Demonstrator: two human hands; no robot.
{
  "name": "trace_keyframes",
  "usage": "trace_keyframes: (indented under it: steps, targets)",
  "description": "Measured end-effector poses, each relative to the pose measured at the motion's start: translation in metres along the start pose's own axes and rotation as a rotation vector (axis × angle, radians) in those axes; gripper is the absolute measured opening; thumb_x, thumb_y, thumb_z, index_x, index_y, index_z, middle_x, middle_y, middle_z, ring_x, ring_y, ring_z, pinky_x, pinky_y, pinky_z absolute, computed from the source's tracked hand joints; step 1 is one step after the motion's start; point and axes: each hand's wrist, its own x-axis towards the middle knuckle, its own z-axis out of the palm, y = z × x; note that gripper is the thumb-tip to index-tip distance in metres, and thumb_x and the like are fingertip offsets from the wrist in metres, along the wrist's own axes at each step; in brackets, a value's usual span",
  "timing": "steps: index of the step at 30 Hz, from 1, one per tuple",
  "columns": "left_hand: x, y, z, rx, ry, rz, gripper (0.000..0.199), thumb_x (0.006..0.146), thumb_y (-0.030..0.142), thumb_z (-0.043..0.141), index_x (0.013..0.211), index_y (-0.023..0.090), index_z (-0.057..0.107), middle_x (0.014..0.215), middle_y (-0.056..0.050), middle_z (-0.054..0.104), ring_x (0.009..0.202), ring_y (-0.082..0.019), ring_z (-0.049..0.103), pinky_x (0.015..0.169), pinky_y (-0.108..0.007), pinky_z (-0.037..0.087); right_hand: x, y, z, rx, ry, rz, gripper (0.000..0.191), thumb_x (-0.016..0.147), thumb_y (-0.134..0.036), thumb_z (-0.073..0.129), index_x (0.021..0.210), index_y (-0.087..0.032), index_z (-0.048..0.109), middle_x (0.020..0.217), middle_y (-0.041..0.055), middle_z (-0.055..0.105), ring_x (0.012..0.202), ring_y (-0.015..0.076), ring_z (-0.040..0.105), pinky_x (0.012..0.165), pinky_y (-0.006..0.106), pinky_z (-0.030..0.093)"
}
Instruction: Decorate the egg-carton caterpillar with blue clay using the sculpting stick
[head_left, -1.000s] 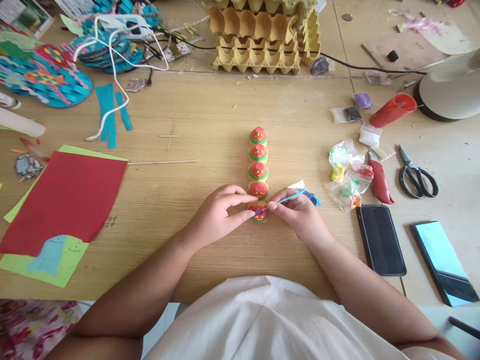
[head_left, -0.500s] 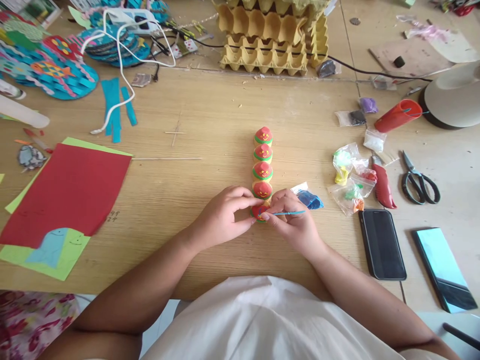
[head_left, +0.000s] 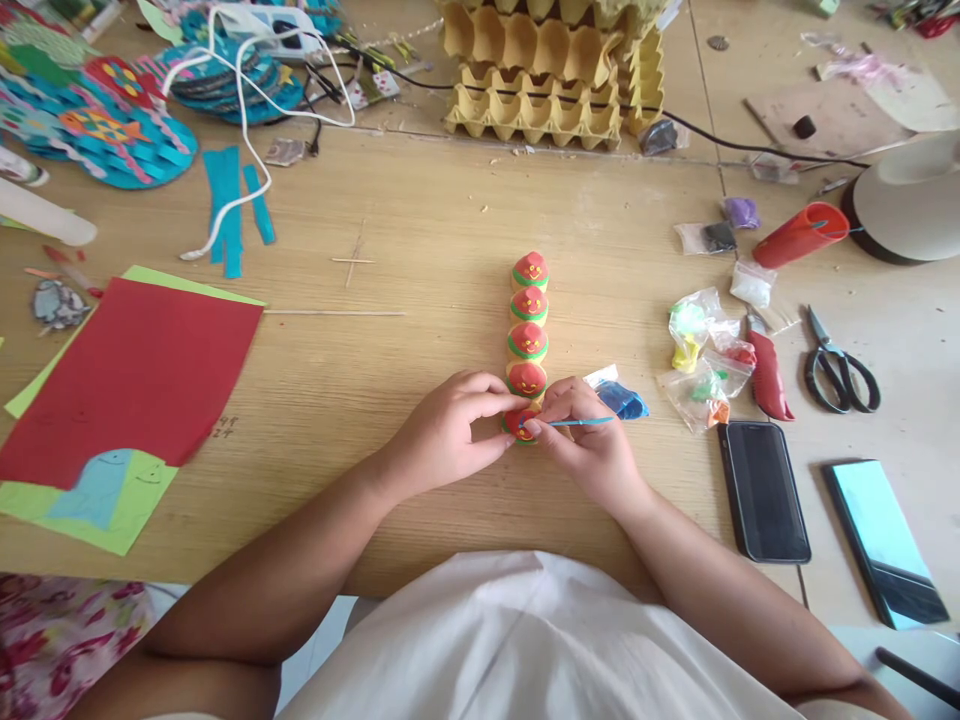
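Observation:
A column of egg-carton cups (head_left: 527,340) topped with red and green clay, with small yellow faces, stands on the wooden table (head_left: 420,240). At its near end, the lowest red piece (head_left: 517,425) sits between my hands. My left hand (head_left: 457,425) grips the side of that end cup between thumb and fingers. In my right hand (head_left: 581,435) a thin blue tool (head_left: 585,421) is pinched, its tip at the lowest red piece. The fingertips partly hide that piece.
Right of my right hand lies a blue packet (head_left: 624,399). Farther right are clay bags (head_left: 694,325), a red-handled knife (head_left: 769,375), scissors (head_left: 840,370) and two phones (head_left: 766,490). Red paper (head_left: 142,380) lies left; egg cartons (head_left: 532,100) stand behind.
The view has shifted slightly. My left hand stays at the end cup, and my right hand, with the blue tool, has barely moved at the lowest red piece.

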Motion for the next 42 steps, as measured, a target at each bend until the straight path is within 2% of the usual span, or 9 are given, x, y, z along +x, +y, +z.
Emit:
trace_keyframes:
  steps: [6,11,18,24,31,37,42]
  targets:
    - [-0.0002,0.0001,0.0007,-0.003,0.012,-0.001,0.031,0.092,0.022,0.072,0.122,0.026,0.075,0.111,-0.005,0.073,0.105,-0.021,0.068,0.097,-0.036,0.054,0.0003,0.0008,0.0015,-0.013,0.003,0.039,0.026,0.091,-0.044,0.076,0.075,-0.026,0.067,0.081,0.0041,0.065,0.084,0.0222,0.063,0.080,0.041,0.052]
    - [-0.0007,-0.0007,0.0011,-0.002,0.003,-0.010,0.031,0.092,0.023,0.072,0.122,0.025,0.075,0.113,-0.006,0.073,0.107,-0.022,0.068,0.098,-0.036,0.054,0.0003,0.0018,0.0019,0.019,0.013,0.012,0.025,0.093,-0.042,0.075,0.075,-0.026,0.066,0.079,0.0032,0.065,0.084,0.0219,0.062,0.081,0.041,0.052]
    - [-0.0003,0.0003,0.0009,0.002,0.003,-0.017,0.031,0.092,0.023,0.072,0.122,0.029,0.075,0.111,-0.005,0.073,0.107,-0.022,0.068,0.096,-0.037,0.054,-0.0003,0.0027,0.0014,0.031,0.011,0.053,0.029,0.093,-0.046,0.074,0.074,-0.026,0.066,0.077,0.0030,0.065,0.085,0.0223,0.062,0.082,0.041,0.052]
    - [-0.0006,-0.0004,0.0007,0.021,-0.003,-0.015,0.032,0.091,0.022,0.073,0.122,0.025,0.075,0.112,-0.006,0.073,0.106,-0.022,0.068,0.097,-0.036,0.055,-0.0003,0.0028,0.0017,0.111,0.013,0.128,0.027,0.091,-0.046,0.076,0.077,-0.025,0.068,0.082,0.0037,0.064,0.085,0.0207,0.062,0.080,0.038,0.051]
    - [0.0000,0.0005,-0.0002,0.020,-0.006,-0.023,0.033,0.090,0.021,0.073,0.122,0.027,0.076,0.111,-0.005,0.073,0.105,-0.021,0.069,0.097,-0.036,0.056,0.0009,0.0042,0.0006,0.183,0.023,0.221,0.031,0.087,-0.051,0.080,0.078,-0.024,0.068,0.085,0.0035,0.064,0.087,0.0199,0.063,0.081,0.036,0.053]
    - [-0.0010,-0.0006,0.0004,0.016,-0.002,-0.022,0.035,0.089,0.018,0.073,0.123,0.027,0.076,0.112,-0.005,0.072,0.105,-0.021,0.069,0.096,-0.036,0.056,0.0028,0.0035,0.0011,0.238,0.018,0.300,0.037,0.083,-0.057,0.080,0.077,-0.024,0.065,0.084,0.0025,0.063,0.080,0.0185,0.062,0.071,0.033,0.054]
    - [-0.0020,-0.0013,0.0010,0.009,0.004,-0.021,0.035,0.089,0.018,0.073,0.123,0.025,0.076,0.112,-0.006,0.071,0.106,-0.021,0.068,0.097,-0.036,0.055,0.0028,0.0029,0.0015,0.275,0.030,0.316,0.035,0.083,-0.053,0.082,0.077,-0.024,0.064,0.084,0.0019,0.063,0.079,0.0172,0.062,0.070,0.032,0.055]
